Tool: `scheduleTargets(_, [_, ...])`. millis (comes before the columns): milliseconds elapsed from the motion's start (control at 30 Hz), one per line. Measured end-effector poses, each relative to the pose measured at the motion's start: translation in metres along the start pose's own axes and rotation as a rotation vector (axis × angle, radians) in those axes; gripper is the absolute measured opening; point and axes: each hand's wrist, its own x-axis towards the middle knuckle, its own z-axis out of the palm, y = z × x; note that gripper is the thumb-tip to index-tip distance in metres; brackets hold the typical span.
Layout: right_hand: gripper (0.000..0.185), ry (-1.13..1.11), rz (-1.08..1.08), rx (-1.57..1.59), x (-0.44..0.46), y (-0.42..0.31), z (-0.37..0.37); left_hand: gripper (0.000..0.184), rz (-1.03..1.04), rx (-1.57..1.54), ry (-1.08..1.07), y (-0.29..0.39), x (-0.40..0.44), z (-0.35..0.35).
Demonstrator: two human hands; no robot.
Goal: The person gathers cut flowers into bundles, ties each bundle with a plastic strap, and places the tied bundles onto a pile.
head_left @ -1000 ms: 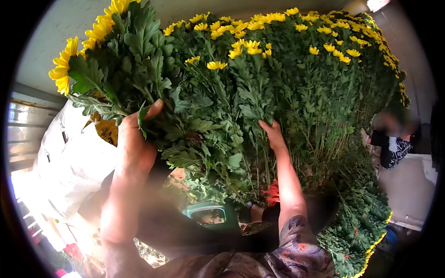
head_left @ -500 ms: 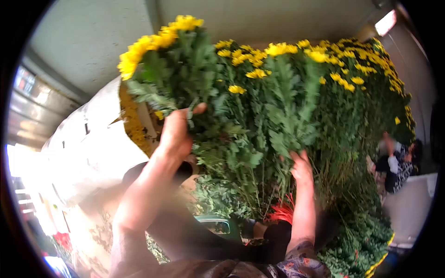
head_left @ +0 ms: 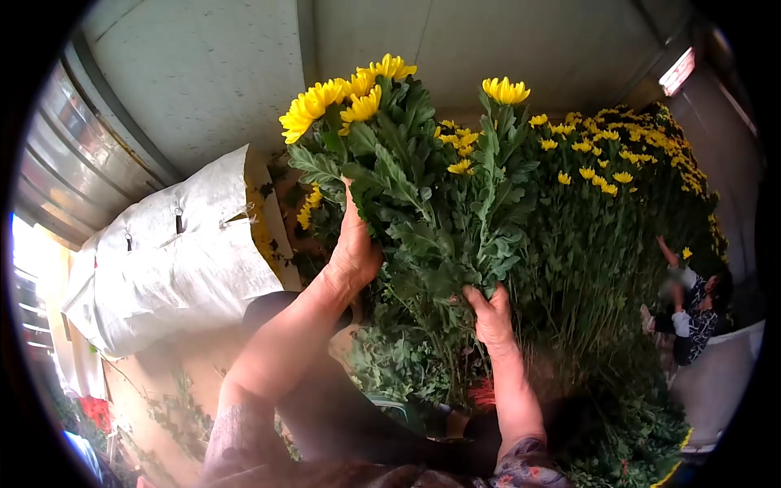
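Observation:
My left hand (head_left: 355, 248) is closed round the stems of a bunch of yellow chrysanthemums (head_left: 390, 163), whose blooms point up and lean left. My right hand (head_left: 491, 317) grips the stem of a single yellow chrysanthemum (head_left: 506, 91) with large green leaves, held upright just right of the bunch. The leaves of the two overlap between my hands. Leaves partly cover the fingers of my left hand. Behind them stands a wide mass of cut yellow chrysanthemums (head_left: 594, 211), blooms up.
A white wrapped bundle (head_left: 175, 248) with yellow flowers at its end lies at left. Red strands (head_left: 482, 394) and a green stool-like thing (head_left: 396, 411) are low near my legs. Another person (head_left: 691, 313) sits at far right. Loose leaves (head_left: 191, 415) litter the floor.
My left hand and its bunch have moved right, towards my right hand. The right hand's chrysanthemum now stands apart from the flowers behind, closer to the bunch. The view has shifted slightly.

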Motion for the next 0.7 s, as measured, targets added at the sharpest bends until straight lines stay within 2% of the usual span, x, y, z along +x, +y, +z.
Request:
scheduleTargets(33, [0.022, 0.004, -0.029, -0.043, -0.001, 0.009, -0.003, 0.075, -0.009, -0.027, -0.010, 0.001, 0.000, 0.003])
scheduleTargets(67, [0.019, 0.017, -0.035, -0.302, -0.002, 0.010, -0.001, 0.077, -0.020, -0.054, -0.022, 0.002, -0.001, 0.005])
scheduleTargets(100, [0.018, 0.032, -0.038, -0.562, -0.004, 0.009, 0.002, 0.066, -0.044, -0.098, 0.001, 0.003, -0.004, 0.005])
scheduleTargets(133, [0.018, -0.041, -0.053, -0.723, -0.008, 0.007, 0.006, 0.066, -0.045, -0.100, -0.003, 0.002, -0.008, 0.007])
scheduleTargets(167, [0.020, -0.113, -0.081, -0.881, -0.011, -0.004, 0.018, 0.059, 0.040, 0.046, 0.006, 0.002, -0.012, 0.010])
scheduleTargets(200, [0.024, -0.224, -0.027, -0.912, -0.011, -0.016, 0.029, 0.053, 0.126, 0.192, 0.016, 0.002, -0.014, 0.011])
scheduleTargets(233, [0.025, -0.240, -0.035, -0.927, -0.015, -0.025, 0.041, 0.042, 0.120, 0.081, 0.014, 0.000, -0.007, 0.005])
scheduleTargets(333, [0.027, -0.266, -0.037, -1.006, -0.021, -0.019, 0.048, 0.035, 0.082, 0.036, -0.004, 0.002, -0.004, -0.010])
scheduleTargets(400, [0.031, -0.246, -0.113, -0.900, -0.021, -0.010, 0.049, 0.031, 0.059, -0.005, 0.060, 0.002, -0.012, -0.009])
scheduleTargets(433, [0.038, -0.272, -0.098, -0.796, -0.016, -0.001, 0.047, 0.031, 0.429, 0.323, -0.088, -0.003, -0.014, -0.014])
scheduleTargets(467, [0.038, -0.273, -0.101, -0.794, -0.011, 0.005, 0.045, 0.034, 0.184, 0.126, -0.067, 0.003, -0.013, -0.008])
scheduleTargets(500, [0.038, -0.282, 0.005, -0.701, -0.007, 0.010, 0.043, 0.036, -0.048, -0.087, 0.002, 0.009, -0.012, -0.002])
scheduleTargets(533, [0.037, -0.282, 0.061, -0.621, -0.007, 0.012, 0.043, 0.036, -0.044, -0.081, 0.001, 0.008, -0.012, -0.003])
scheduleTargets(600, [0.036, -0.269, 0.172, -0.460, -0.004, 0.001, 0.057, 0.047, 0.079, 0.148, 0.006, 0.007, -0.016, 0.001])
scheduleTargets(667, [0.034, -0.438, -0.301, -0.788, -0.001, -0.001, 0.070, 0.049, 0.086, 0.276, 0.086, 0.010, -0.016, 0.003])
scheduleTargets(700, [0.038, -0.493, -0.311, -0.943, -0.003, -0.020, 0.083, 0.044, 0.200, 0.476, 0.141, 0.014, -0.014, -0.003])
